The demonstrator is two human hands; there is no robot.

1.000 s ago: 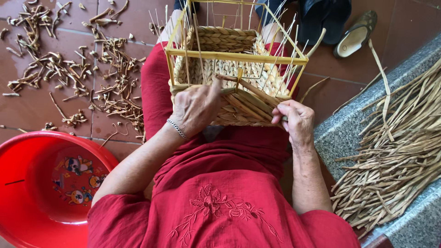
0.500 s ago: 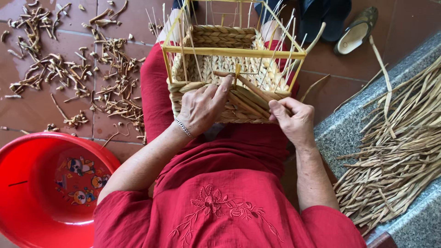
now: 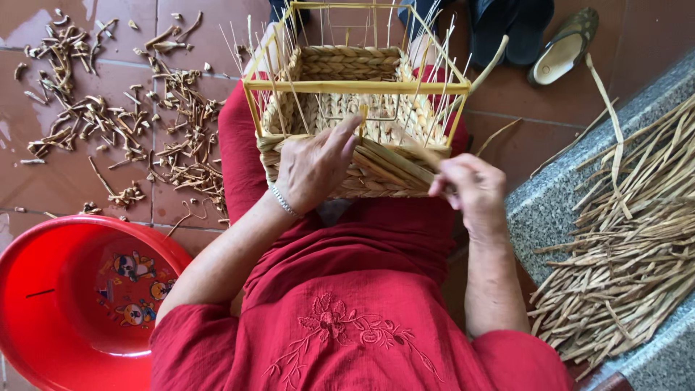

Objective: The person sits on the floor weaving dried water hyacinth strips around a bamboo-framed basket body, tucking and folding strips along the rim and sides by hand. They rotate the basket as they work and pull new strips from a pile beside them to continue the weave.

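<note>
A half-woven straw basket [image 3: 340, 65] on a yellow frame [image 3: 355, 87] rests on my lap, thin upright stakes sticking out of its rim. My left hand [image 3: 315, 163] lies flat against the near wall of the basket, fingers pressing the woven rows, a silver bracelet on the wrist. My right hand [image 3: 469, 190] pinches a bundle of flat straw strands [image 3: 394, 161] that runs diagonally from the basket's near wall toward the fingers.
A red plastic basin [image 3: 69, 304] with cartoon figures sits at lower left. Cut straw scraps [image 3: 130, 123] litter the tiled floor. A heap of dry straw strips [image 3: 630, 239] lies on a grey stone ledge at right. A sandal [image 3: 561, 47] lies beyond.
My left hand has slid a little up the basket's near wall. My right hand has pulled the strands slightly to the right and down.
</note>
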